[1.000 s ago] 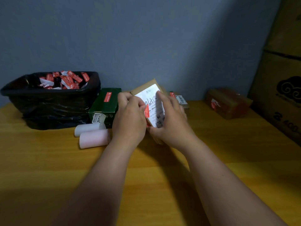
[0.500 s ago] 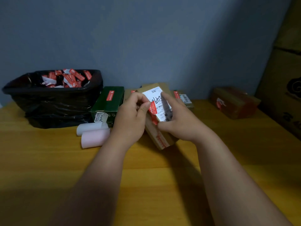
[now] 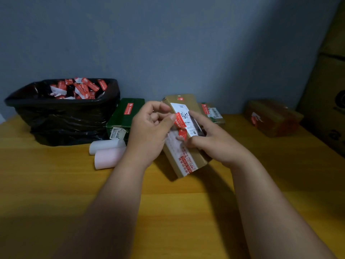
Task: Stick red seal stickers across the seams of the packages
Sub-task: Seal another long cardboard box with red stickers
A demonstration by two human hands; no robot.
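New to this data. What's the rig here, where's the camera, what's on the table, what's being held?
No robot: a person works with bare hands, filmed by one camera on their head looking forward and down. The right hand grips a brown box tilted on the wooden table. The left hand pinches a red sticker at the edge of the box's white label. Behind lie a green box bearing a red sticker, two pale rolls, a black bin of red and white scraps, and more boxes.
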